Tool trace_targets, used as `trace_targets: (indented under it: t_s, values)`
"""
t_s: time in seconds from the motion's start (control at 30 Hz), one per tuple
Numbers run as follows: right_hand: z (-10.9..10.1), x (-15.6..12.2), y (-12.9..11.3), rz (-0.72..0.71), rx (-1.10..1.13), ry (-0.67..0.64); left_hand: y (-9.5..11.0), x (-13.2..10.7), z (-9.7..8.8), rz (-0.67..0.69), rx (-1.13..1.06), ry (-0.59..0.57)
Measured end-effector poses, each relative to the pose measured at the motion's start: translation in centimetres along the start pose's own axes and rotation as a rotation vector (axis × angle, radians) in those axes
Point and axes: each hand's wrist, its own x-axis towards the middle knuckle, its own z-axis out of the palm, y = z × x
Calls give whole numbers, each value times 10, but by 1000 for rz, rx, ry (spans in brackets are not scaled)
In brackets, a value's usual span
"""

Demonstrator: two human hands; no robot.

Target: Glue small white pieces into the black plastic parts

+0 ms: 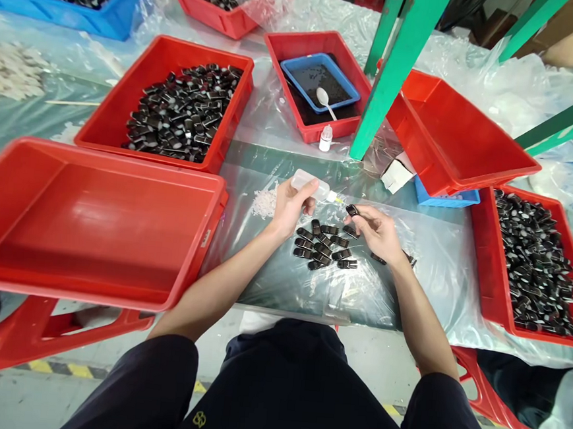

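My left hand [290,205] is wrapped round a translucent squeeze bottle [313,185] lying nearly level, its thin yellowish nozzle pointing right. Just past the nozzle tip, my right hand [377,229] pinches a small black glossy clip-like piece [351,210] between thumb and fingers. Nozzle and piece are close; whether they touch I cannot tell. Below both hands, several similar black pieces [321,247] lie loosely grouped on the plastic-covered table [271,286]. A few more lie partly hidden under my right wrist. Left of my left hand is a small heap of whitish bits [265,201].
A bare red bin [92,219] stands at left. Black pieces fill a red bin [163,109] behind it and another [535,260] at right. A green post [394,71] rises beyond my hands, near a small white bottle [325,139] and a tilted red bin [466,136].
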Motion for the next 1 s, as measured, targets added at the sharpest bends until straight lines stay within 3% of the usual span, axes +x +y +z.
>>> trace_targets:
  t_s: [0.5,1.0]
  values:
    - [-1,-2,3,-64,-48,-19,1,0,-3,-42,93,-115]
    - [-1,-1,2,-38,5,-21,1,-1,-3,-1,96,-135]
